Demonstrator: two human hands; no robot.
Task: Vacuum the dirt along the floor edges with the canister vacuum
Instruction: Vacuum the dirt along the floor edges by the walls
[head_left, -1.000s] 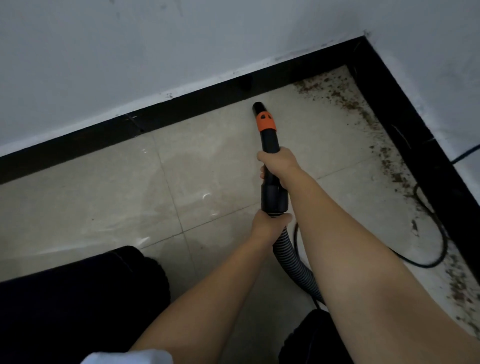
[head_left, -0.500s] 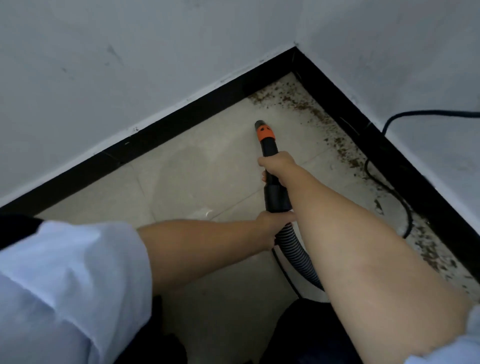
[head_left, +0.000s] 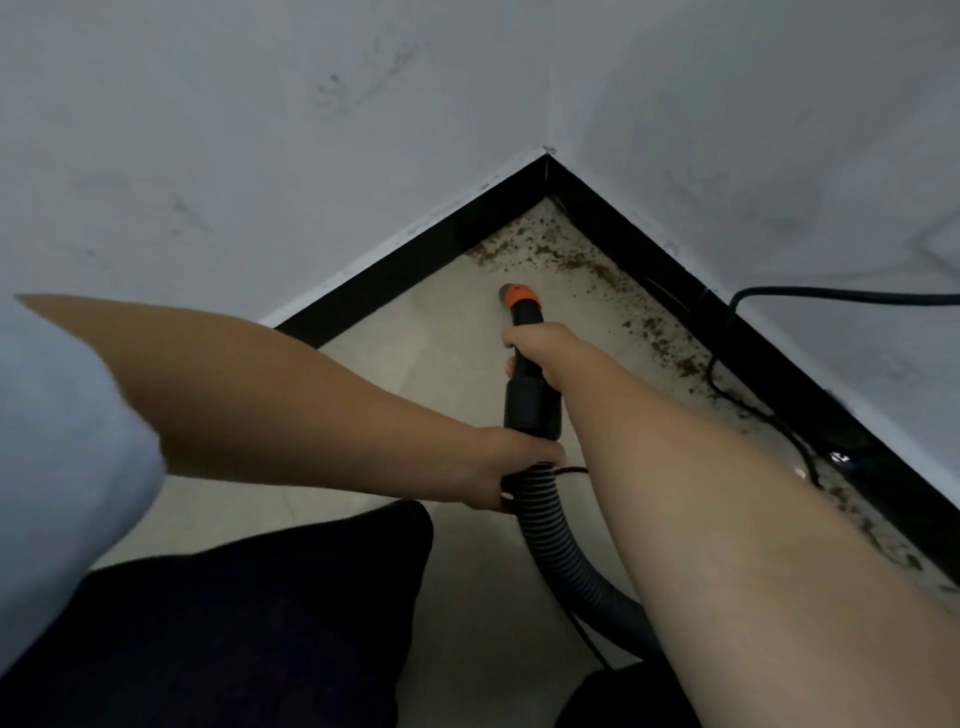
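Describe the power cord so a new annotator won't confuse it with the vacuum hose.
Start at the corner where the two black baseboards meet and follow the right-hand one toward the camera. The power cord crosses the white wall there, then drops to the floor among the dirt. It is thin and smooth, unlike the thick ribbed hose in the hands.

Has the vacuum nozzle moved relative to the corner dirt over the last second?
Yes. The nozzle has moved toward the corner: it now sits just short of the dirt piled where the black baseboards meet, whereas earlier it was well left of it.
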